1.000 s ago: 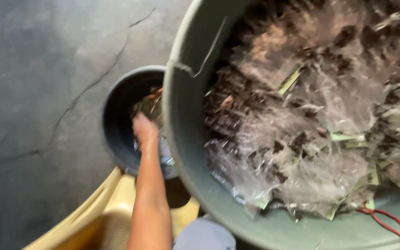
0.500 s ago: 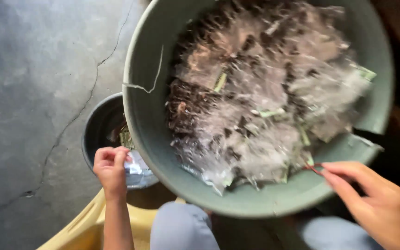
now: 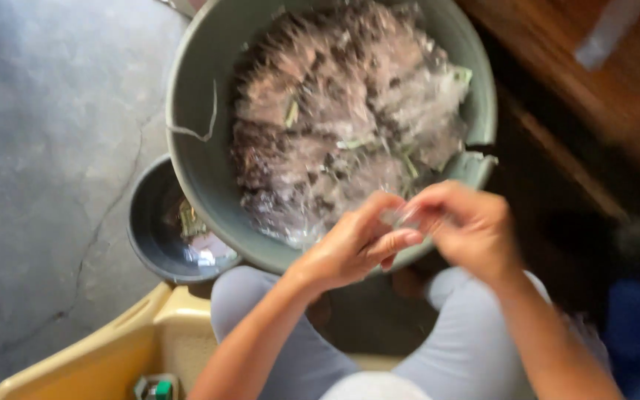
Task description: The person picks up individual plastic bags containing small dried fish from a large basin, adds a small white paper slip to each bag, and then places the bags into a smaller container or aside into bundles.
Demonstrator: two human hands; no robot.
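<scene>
Both hands meet at the centre right of the frame, just in front of the near rim of a large grey-green tub [image 3: 187, 133]. The left hand [image 3: 353, 244] has its fingers curled inward, thumb and fingertips pinched on a small clear piece of plastic [image 3: 407, 216]; the right hand [image 3: 468, 230] closes on the same piece from the other side, so the two hands touch around it. The view is blurred here, so the exact shape of the piece cannot be told.

The tub fills the upper middle of the frame and holds a heap of small clear packets [image 3: 342, 118] filled with something dark brown, with a few pale green strips among them. Its rim is broken at the right — a jagged notch shows just above the right hand.

At the left, partly tucked under the tub, stands a smaller dark bucket [image 3: 142, 230] with a few bits lying in its bottom (one looks shiny, one greenish). The person's knees in light grey trousers [image 3: 468, 348] sit below the hands, and a yellow plastic crate [image 3: 112, 355] occupies the lower left corner. A cracked concrete floor [image 3: 46, 148] fills the left side; brown wood [image 3: 601, 89] runs along the upper right.
</scene>
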